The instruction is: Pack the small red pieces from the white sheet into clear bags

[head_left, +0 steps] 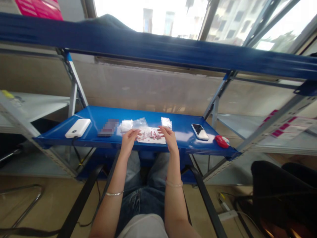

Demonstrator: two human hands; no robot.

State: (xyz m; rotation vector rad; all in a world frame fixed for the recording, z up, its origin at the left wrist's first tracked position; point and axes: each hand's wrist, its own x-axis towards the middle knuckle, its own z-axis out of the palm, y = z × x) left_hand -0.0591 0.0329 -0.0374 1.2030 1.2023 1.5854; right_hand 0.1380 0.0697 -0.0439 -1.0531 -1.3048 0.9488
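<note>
Setting: blue metal shelving by a bright window; the lower blue shelf (183, 130) serves as the counter, with the person seated before it, knees under its front edge.
Left hand (129, 140): fingers curled down onto the left edge of a clear plastic sheet; whether it pinches the sheet or only presses it, I cannot tell.
Right hand (169, 137): fingers bent, tips resting at the sheet's right edge, loosely closed; a firm grip cannot be made out.
Beads (153, 135): a scatter of small pink-red round pieces lying directly between the two hands, on the clear plastic sheet (158, 140).
Key relation: the scatter runs left to right, from one hand to the other; it looks about as near to one hand as to the other.
Small clear bags (126, 125): crinkled, glossy, just beyond the left hand; another bag (166, 122) just beyond the right hand.
Left of the hands: a white, rounded power bank (78, 128) with a cable hanging off the edge.
Right of the hands: a smartphone (199, 131) lying flat, then a small red rounded object (222, 141) near the shelf corner.
</note>
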